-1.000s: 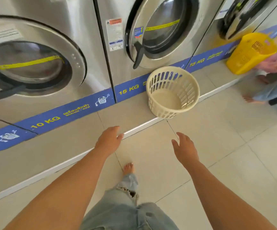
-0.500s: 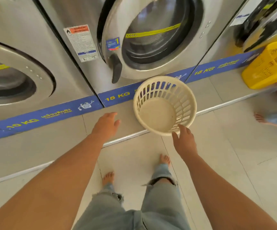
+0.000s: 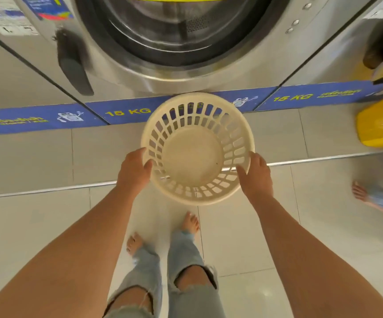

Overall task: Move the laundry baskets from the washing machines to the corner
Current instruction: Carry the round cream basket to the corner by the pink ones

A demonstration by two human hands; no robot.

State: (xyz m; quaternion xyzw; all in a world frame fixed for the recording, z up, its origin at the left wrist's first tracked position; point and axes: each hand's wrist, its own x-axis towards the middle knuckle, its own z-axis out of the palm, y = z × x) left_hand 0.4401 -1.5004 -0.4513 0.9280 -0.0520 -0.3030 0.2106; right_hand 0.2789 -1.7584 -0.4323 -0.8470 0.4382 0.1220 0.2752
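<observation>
View from a head-worn camera looking down. Nearest are the person's bare feet and legs in pale, ripped jeans (image 3: 186,267), standing on light floor tiles. Both bare forearms reach forward from the bottom corners. The left hand (image 3: 133,172) curls around the left side of the rim of a round cream laundry basket (image 3: 197,149), thumb inside the slotted wall, fingers hidden outside it. The right hand (image 3: 256,175) closes the same way on the right side of the rim. The basket is empty and upright, its open top facing the camera; whether it rests on the floor or is lifted cannot be told. It sits over a raised tiled step edged with a metal strip (image 3: 48,190). Behind it stands a steel washing machine (image 3: 181,42) with a round glass door, above a blue band marked "15 KG" (image 3: 128,111). At the far right edge is a yellow laundry basket (image 3: 381,127), blurred, and another person's bare foot (image 3: 359,191).
</observation>
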